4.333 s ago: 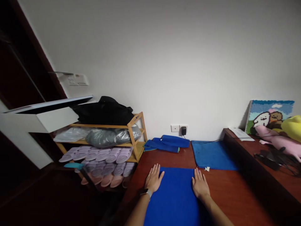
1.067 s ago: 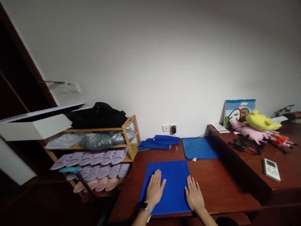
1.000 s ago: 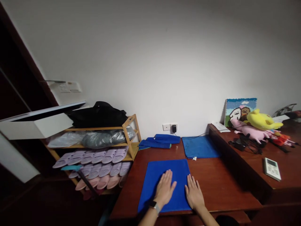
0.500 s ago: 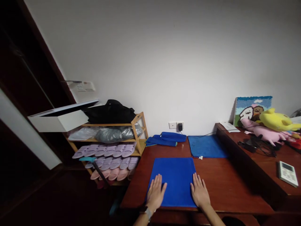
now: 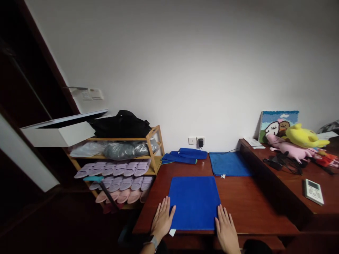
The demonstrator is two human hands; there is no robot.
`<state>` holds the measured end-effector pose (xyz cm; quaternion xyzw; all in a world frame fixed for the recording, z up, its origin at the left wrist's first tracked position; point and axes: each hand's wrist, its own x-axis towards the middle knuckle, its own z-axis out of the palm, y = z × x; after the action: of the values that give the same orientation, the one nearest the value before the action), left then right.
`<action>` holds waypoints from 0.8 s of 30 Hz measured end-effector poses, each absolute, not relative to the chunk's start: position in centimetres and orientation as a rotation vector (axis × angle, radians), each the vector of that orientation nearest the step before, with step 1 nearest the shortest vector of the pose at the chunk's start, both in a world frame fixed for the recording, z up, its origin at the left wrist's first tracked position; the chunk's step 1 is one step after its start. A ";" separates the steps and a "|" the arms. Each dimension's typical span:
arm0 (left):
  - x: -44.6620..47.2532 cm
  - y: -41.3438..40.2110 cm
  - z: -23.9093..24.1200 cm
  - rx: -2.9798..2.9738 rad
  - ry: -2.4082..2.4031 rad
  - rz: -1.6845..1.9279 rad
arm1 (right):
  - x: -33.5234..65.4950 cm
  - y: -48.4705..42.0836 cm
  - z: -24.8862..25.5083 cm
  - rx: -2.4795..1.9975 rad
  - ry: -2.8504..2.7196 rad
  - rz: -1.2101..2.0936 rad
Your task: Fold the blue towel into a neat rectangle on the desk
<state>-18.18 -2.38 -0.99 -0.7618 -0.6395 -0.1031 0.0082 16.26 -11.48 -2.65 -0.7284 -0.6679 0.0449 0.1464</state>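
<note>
1. Cloth [image 5: 194, 203], plain blue and squarish, lies flat on the near part of the reddish-brown table [image 5: 254, 201]; a white tag [image 5: 172, 232] sticks out at its near left corner.
2. From my remote seat I see the left hand [image 5: 162, 218] along the cloth's left edge, palm down, fingers straight and close together, pointing far, thumb spread to the right over the edge. It grips nothing.
3. I find the right hand [image 5: 226, 225] at the near right corner, palm down too, fingers extended and slightly fanned, thumb held apart on the cloth side. It is likewise unclenched; how firmly either one presses, I cannot tell.
4. The left wrist, wearing a watch [image 5: 153, 242], slants in from the near left, the right wrist from the near right.
5. Along the far side of the table I have a folded blue bundle [image 5: 185, 156] at left and a paler blue mat [image 5: 230, 164] lying flat at right.
6. Farther left I make out a wooden rack [image 5: 151, 155] of slippers [image 5: 130, 168]; to the right, a higher desk [image 5: 288, 183] bears a pink plush toy [image 5: 287, 149].
</note>
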 end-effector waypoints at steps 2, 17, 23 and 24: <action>-18.6 -2.1 -1.0 -2.394 -2.007 -0.295 | 16.2 -12.0 -3.1 -2.083 -1.923 0.148; 2.4 -5.5 1.6 -2.977 -1.350 -0.413 | 16.5 -11.5 -4.2 -1.973 -1.956 0.159; -2.2 -4.2 0.6 -2.895 -1.536 -0.322 | 16.4 -11.5 -3.9 -2.015 -1.898 0.157; -4.2 -3.7 0.7 -2.840 -1.608 -0.303 | 16.3 -11.5 -3.7 -2.025 -1.890 0.157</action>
<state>-4.21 -3.73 0.72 -0.8645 -0.4894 -0.0923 -0.0678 16.29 -11.48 -3.72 -0.7175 -0.6699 0.0556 0.1826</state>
